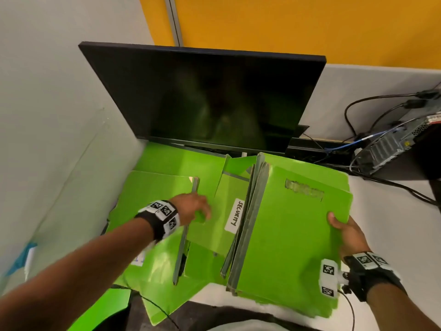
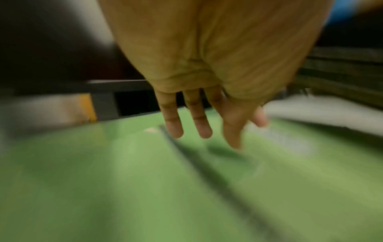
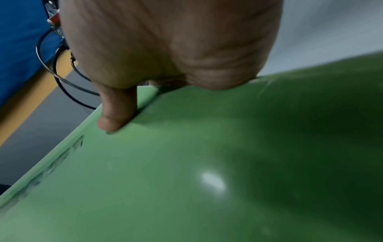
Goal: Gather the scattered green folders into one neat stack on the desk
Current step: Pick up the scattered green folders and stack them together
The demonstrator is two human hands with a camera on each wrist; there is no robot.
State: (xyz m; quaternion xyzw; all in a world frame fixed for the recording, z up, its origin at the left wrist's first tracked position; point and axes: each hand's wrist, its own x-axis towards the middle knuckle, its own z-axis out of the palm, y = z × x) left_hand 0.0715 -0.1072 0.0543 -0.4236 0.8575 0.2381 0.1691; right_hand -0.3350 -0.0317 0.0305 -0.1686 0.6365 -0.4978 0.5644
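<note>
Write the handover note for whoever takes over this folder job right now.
Left hand: open, fingers straight, reaching over the loose folders left of centre, holding nothing.
Right hand: grips the right edge of the folder stack, thumb on the top cover.
Done: several folders already piled at the right, roughly squared.
Left: the folder labelled SECURITY and the scattered ones by the monitor and at the desk's near edge must join the stack; then square the edges.

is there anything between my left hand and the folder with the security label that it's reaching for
Nothing visible blocks it. The left hand hovers open just left of the SECURITY folder, fingers spread in the left wrist view, with only other green folders under it. The right hand grips the stack's top folder at its right edge, well clear.
</note>
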